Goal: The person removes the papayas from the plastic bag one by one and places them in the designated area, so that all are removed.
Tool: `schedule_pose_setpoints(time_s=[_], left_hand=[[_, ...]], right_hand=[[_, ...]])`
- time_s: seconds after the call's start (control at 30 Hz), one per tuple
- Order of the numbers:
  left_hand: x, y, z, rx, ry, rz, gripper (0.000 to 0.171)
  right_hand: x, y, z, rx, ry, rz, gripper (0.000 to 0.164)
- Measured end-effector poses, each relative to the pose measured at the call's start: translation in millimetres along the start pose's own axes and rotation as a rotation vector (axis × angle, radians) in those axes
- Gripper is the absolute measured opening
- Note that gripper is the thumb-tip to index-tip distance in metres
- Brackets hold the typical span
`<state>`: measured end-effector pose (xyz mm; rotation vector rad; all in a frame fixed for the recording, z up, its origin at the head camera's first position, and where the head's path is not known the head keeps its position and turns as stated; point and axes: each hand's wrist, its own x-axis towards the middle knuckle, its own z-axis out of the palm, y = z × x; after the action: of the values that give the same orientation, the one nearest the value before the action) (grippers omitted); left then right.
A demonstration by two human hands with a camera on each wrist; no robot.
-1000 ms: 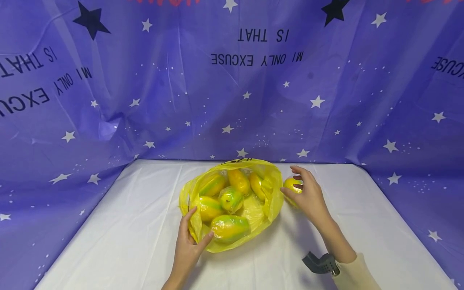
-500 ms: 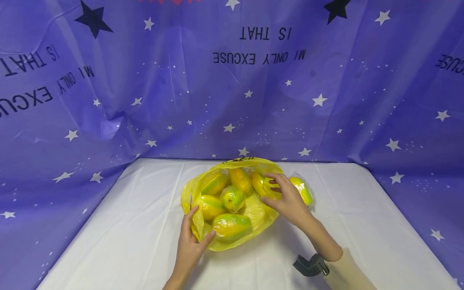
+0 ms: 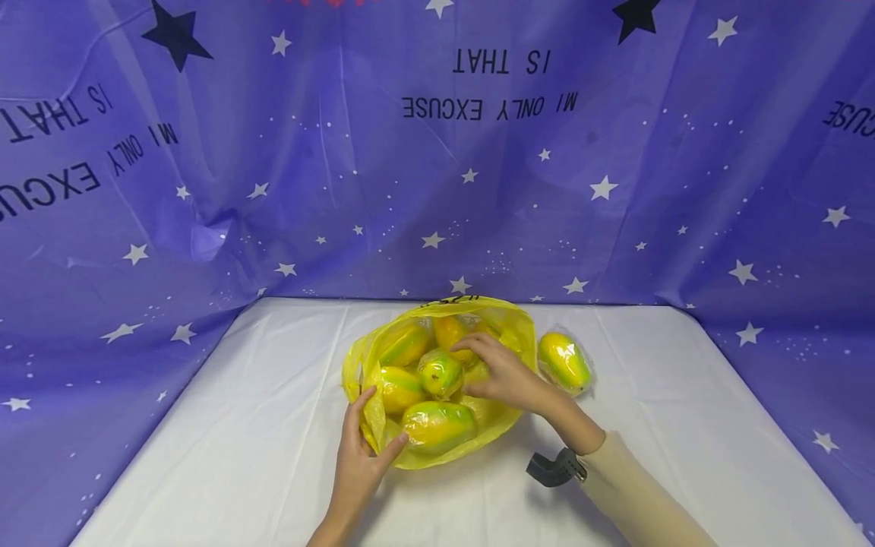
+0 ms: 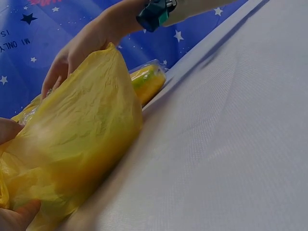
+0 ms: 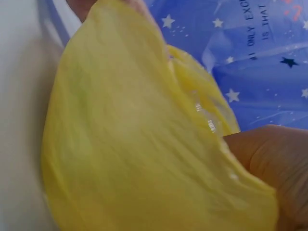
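A yellow plastic bag [image 3: 478, 448] stands with its mouth spread wide, several wrapped yellow-green mangoes inside. At its near left rim my left hand [image 3: 355, 463] grips the plastic, thumb toward the front. My right hand [image 3: 509, 376] reaches over the right rim into the bag. Its curved fingers and thumb stand apart at the right side of the middle mango [image 3: 439, 374], with the thumb tip close by its edge. Another mango [image 3: 437, 427] lies at the front of the bag. In the right wrist view the bag wall [image 5: 120, 134] hides the right fingertips.
One wrapped mango [image 3: 564, 361] lies on the white tablecloth [image 3: 225, 425] just right of the bag. A purple star-printed curtain [image 3: 383, 190] hangs behind and at both sides. A dark camera mount [image 3: 555, 467] sticks out from the right wrist.
My right hand has let go of the mango now lying right of the bag, then moved left into the bag toward the middle mango. The left hand keeps its place at the rim.
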<state>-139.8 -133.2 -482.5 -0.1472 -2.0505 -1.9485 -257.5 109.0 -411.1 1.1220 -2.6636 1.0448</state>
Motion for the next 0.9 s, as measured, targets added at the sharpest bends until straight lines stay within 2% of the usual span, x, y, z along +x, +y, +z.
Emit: schedule_pose_setpoints(time_s=[0.23, 0.47, 0.9], left_hand=[[0.5, -0.1, 1.1, -0.015, 0.005, -0.008, 0.084], [1.6, -0.4, 0.4, 0.028, 0.015, -0.005, 0.084], [0.4, -1.3, -0.1, 0.012, 0.016, -0.013, 0.084]], right_hand=[[5, 5, 13, 0.015, -0.019, 0.035, 0.068], [10, 8, 19, 0.015, -0.017, 0.023, 0.072], [11, 12, 34, 0.057, -0.023, 0.037, 0.083]])
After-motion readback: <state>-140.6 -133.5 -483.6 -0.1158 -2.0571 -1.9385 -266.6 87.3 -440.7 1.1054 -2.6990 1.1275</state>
